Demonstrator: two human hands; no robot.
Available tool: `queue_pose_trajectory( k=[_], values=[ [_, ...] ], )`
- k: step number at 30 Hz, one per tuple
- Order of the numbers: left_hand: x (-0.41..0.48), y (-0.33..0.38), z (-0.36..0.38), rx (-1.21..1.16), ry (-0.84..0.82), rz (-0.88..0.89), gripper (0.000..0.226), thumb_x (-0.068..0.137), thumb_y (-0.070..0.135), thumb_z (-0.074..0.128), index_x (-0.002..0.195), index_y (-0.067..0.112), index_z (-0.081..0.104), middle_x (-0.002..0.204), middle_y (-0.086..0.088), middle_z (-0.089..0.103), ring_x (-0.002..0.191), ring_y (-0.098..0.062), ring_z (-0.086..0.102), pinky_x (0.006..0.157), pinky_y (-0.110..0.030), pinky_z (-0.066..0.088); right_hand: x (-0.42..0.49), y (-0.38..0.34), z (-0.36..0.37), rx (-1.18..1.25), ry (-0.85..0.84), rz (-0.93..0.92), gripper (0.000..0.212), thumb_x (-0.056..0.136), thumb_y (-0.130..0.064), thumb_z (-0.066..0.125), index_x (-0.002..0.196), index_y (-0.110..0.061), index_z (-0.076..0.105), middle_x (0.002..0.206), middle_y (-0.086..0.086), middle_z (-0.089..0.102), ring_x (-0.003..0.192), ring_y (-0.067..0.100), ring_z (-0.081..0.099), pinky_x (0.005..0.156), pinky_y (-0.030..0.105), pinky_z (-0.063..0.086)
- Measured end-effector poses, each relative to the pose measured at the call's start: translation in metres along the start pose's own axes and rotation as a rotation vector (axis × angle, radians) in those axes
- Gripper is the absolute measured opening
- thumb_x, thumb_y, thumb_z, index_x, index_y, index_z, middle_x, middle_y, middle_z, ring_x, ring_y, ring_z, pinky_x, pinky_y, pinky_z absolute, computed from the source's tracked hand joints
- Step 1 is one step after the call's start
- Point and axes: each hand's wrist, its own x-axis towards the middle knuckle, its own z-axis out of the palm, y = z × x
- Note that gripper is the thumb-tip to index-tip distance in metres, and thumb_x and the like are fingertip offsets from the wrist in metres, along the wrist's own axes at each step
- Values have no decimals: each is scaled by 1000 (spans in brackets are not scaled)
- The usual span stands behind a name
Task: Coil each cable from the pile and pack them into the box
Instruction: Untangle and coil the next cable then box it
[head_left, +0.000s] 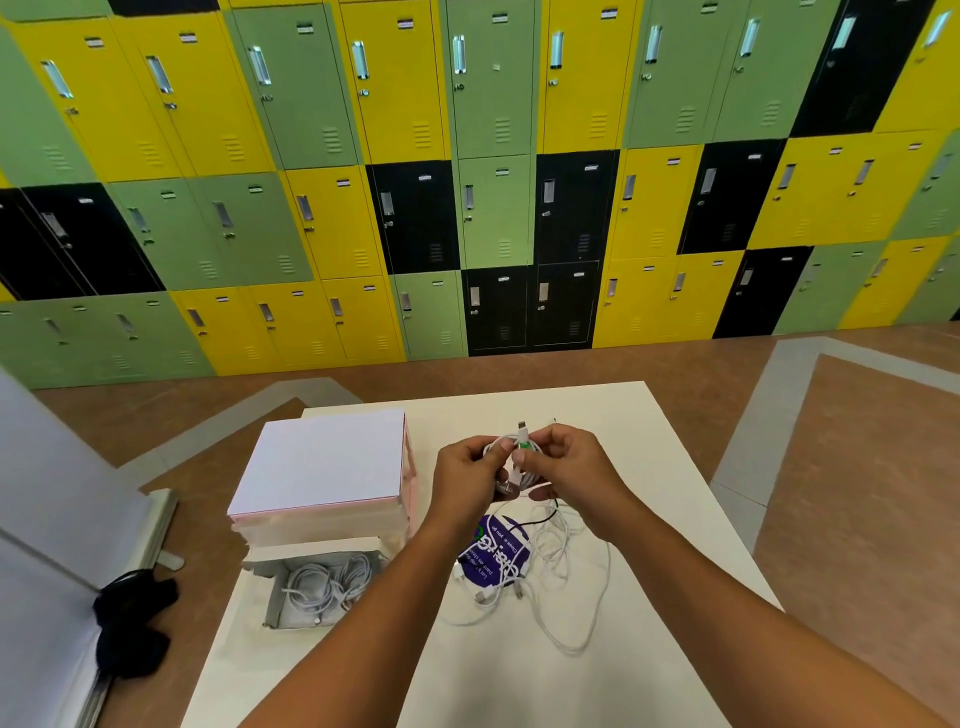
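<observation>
Found the box (317, 587) at lower left of centre, open, with white coils already lying inside. Noted a white-topped stack (322, 467) just above it in the frame, touching or nearly touching the box's far edge.

Saw the left hand (465, 483) right of the stack, at mid-frame, fingers curled round the left side of a small white coil (519, 460). Found that coil clear above the surface (675, 467), between both hands, loops standing roughly upright in the frame with one plug poking out at the top.

Saw the right hand (574, 467) meeting the coil from the other side, fingers pinched on it near a green-marked end. Could not tell whether that end was being tucked in or merely held.

Judged the winding close to done and the drop into the box due next. Placed the box down and to the left of the coil, so nearer the left hand, with the stack beside that path and not across it.

Found the pile (563, 558) loose on the surface below the hands, under the right forearm, partly over a purple packet (493, 558).
</observation>
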Motion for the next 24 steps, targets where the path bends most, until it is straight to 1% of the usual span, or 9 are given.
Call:
queue_pose_trajectory(
  k=[2, 4, 7, 11, 13, 15, 18, 21, 24],
  values=[
    [0, 0, -1, -5, -3, -5, 17, 99, 20, 62, 93, 14, 76, 64, -7, 60, 60, -18, 60, 61, -34, 59, 0, -1, 0, -16, 53, -13, 11, 93, -21, 70, 96, -11, 72, 85, 6, 77, 79, 24, 74, 66, 36, 61],
    [1, 0, -2, -5, 2, -20, 19, 99, 21, 61, 95, 9, 76, 61, -3, 60, 59, -17, 60, 61, -33, 59, 1, -2, 0, -73, 83, -39, 12, 96, -21, 66, 93, -13, 74, 81, 5, 75, 76, 21, 74, 67, 35, 62],
    [1, -2, -2, 13, 2, -23, 20, 99, 20, 61, 92, 9, 75, 60, -5, 60, 58, -19, 60, 57, -32, 57, 4, -3, -2, -179, 105, -107, 9, 92, -20, 70, 95, -15, 76, 81, 2, 76, 75, 18, 73, 67, 35, 63],
    [-1, -3, -1, 36, -24, -12, 22, 101, 21, 57, 91, 12, 74, 64, -8, 61, 58, -17, 60, 57, -29, 56, 6, -3, -3, -213, 129, -156, 12, 88, -18, 75, 99, -16, 76, 83, -1, 75, 75, 15, 73, 66, 31, 62],
    [-2, -3, -2, 14, -53, -31, 23, 101, 23, 58, 91, 9, 73, 65, -8, 59, 58, -17, 59, 57, -28, 55, 6, -2, -4, -180, 126, -148, 9, 87, -17, 76, 96, -15, 75, 84, 1, 74, 75, 18, 73, 65, 32, 62],
    [-2, -2, -4, 2, -80, -43, 23, 99, 26, 61, 92, 8, 73, 66, -8, 60, 60, -17, 60, 58, -28, 54, 6, -2, -8, -86, 94, -96, 8, 87, -14, 76, 94, -10, 74, 83, 6, 74, 75, 23, 73, 64, 33, 60],
    [0, -2, -5, -2, -61, -18, 20, 97, 26, 65, 88, 10, 75, 70, -8, 56, 65, -21, 58, 57, -29, 54, 4, -3, -11, 3, 26, -27, 9, 91, -14, 72, 92, -5, 72, 77, 10, 74, 71, 23, 71, 62, 32, 57],
    [3, 0, -4, -1, -4, 34, 18, 95, 24, 67, 85, 13, 77, 66, -7, 56, 69, -25, 56, 57, -36, 58, 3, -4, -7, 89, -7, 20, 15, 94, -15, 67, 91, -1, 71, 76, 14, 72, 68, 26, 70, 63, 35, 57],
    [5, -3, -2, 63, 48, 82, 17, 93, 26, 69, 80, 21, 79, 59, 1, 59, 66, -21, 57, 67, -53, 59, 0, 0, -2, 118, 18, 64, 20, 98, -20, 63, 93, -2, 71, 82, 17, 73, 72, 28, 71, 65, 37, 58]
  ],
)
